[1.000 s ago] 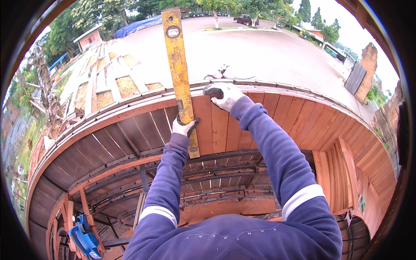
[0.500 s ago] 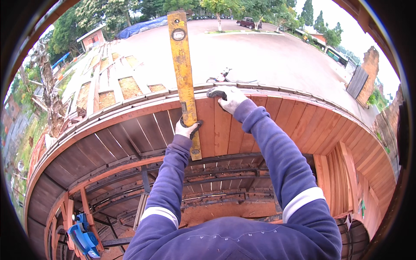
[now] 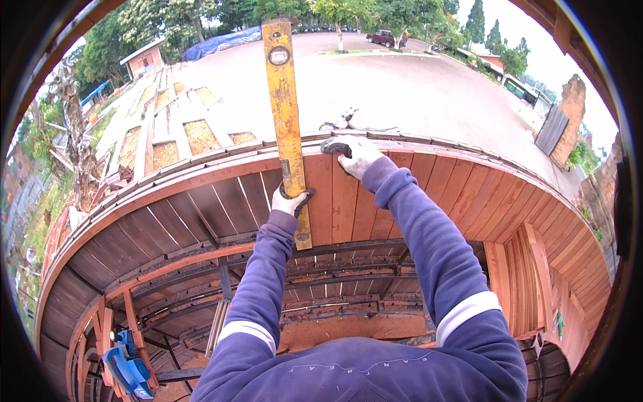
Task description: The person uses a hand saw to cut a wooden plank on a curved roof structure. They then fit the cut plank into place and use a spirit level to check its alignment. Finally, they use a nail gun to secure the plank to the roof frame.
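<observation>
A worn yellow spirit level (image 3: 284,110) runs lengthwise away from me, across the board edge and out beyond the far rim. My left hand (image 3: 291,200), in a white and dark work glove, is closed round its near part. Beneath and to the right lie reddish wooden boards (image 3: 343,204) set side by side; the level lies along the left edge of this row. My right hand (image 3: 355,153), gloved alike, has its fingers curled over the far edge of the boards, just right of the level and apart from it.
Darker boards with gaps (image 3: 151,231) continue to the left. Below them run dark metal beams (image 3: 341,271). A blue power tool (image 3: 128,365) sits at lower left, and stacked planks (image 3: 519,275) stand at right. Beyond the rim are a paved yard (image 3: 415,87) and a motorbike (image 3: 343,120).
Almost nothing differs. The view has shifted very slightly, and both hands keep their places on the level and the board edge.
</observation>
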